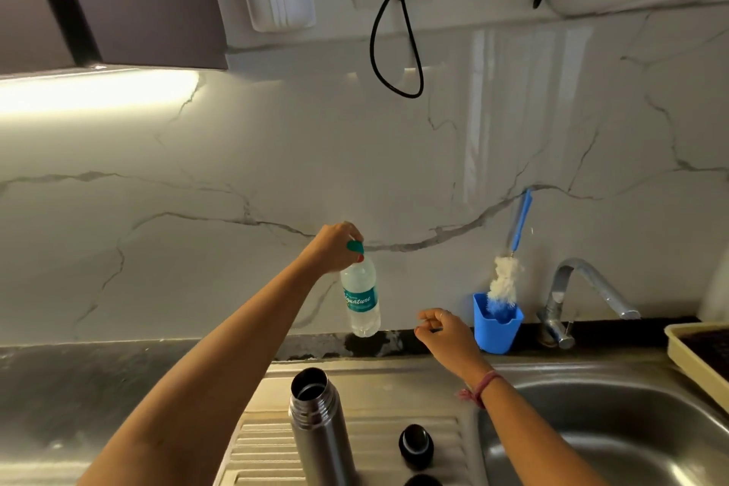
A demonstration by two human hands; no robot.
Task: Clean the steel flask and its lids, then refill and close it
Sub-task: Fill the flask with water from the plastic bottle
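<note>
Steel flask (319, 430) cut off below by the bottom edge, base out of sight. Just right of the flask, a second dark lid (423, 481) only a sliver at the same edge; shape impossible to tell. Above the flask, water bottle (361, 302) neck and most of its green cap hidden inside the left hand (337, 247); small print on the label too blurred to read. Far right of the flask, yellow tray (688, 357) clipped by the right edge, dark contents unclear. Brush (503, 288) tip sunk in the blue cup (498, 329), unseen. Sink (615, 442) basin cropped at the bottom and right
</note>
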